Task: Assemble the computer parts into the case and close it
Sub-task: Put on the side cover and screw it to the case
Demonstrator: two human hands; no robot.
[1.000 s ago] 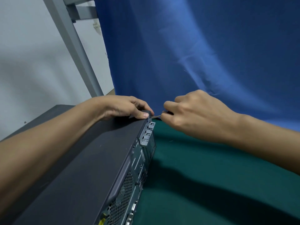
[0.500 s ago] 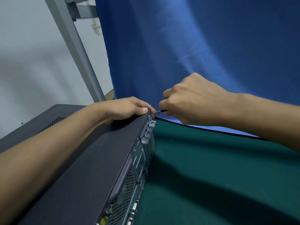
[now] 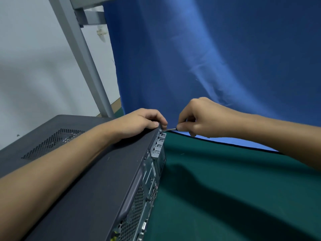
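Left hand [image 3: 139, 121] presses flat on the case [image 3: 97, 180] to steady it — right hand [image 3: 199, 117], grip pinching the screwdriver [image 3: 169, 129], drives a rear corner screw

left hand [image 3: 140, 121] on case [image 3: 97, 171] | right hand [image 3: 205, 117] grips screwdriver [image 3: 169, 129]

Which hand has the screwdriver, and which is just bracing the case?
The right hand holds the screwdriver, tip at the case's far rear corner. The left hand lies flat on the lid, toolless.
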